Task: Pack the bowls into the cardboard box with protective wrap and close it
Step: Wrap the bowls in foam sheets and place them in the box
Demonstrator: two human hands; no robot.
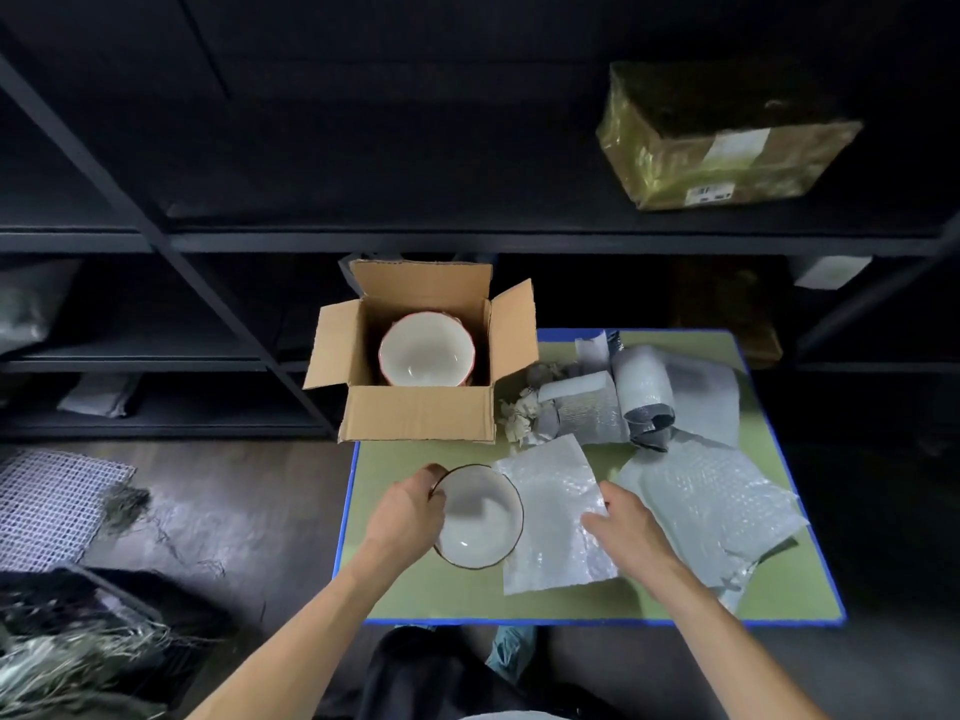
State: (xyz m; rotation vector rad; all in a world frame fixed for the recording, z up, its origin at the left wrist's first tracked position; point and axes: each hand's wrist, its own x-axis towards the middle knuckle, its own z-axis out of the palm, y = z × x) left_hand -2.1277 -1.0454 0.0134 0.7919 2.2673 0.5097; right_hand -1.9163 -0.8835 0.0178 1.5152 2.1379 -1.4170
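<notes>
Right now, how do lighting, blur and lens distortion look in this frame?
Head view: light falls on the green table and cardboard box, the shelves behind are near black; the wide lens bows their rails; the right hand is smeared at its fingers; the bubble wrap sheet shows mild glare.

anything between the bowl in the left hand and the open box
Nothing visible blocks the way. Only bare table lies between the dark-rimmed bowl, gripped by the left hand, and the cardboard box, whose flaps stand open. A red-rimmed bowl already sits inside, so the next would likely nest in it.
</notes>
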